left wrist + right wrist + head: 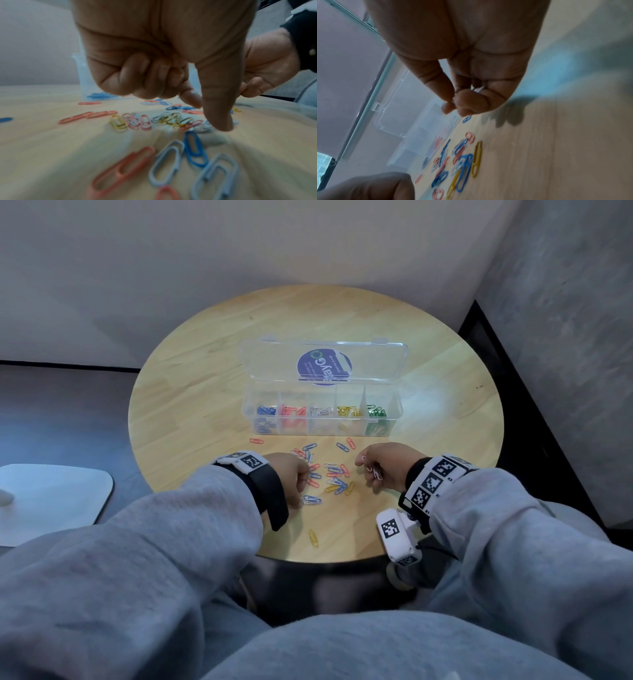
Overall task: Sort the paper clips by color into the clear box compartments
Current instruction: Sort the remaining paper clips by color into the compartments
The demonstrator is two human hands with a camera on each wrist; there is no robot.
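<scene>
While the clear box (320,409) is sitting open behind the loose clips (329,474), right hand (388,465) is pinching white clips (376,472); left hand (289,474) is curling, thumb (221,105) pressing into pile, holding nothing.

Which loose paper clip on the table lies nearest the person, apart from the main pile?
The lone yellow paper clip, lying by itself near the table's front edge, below the left hand; the others cluster between the hands.

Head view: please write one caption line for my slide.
Two hands pick loose paper clips from a round table before an open clear box.
</scene>
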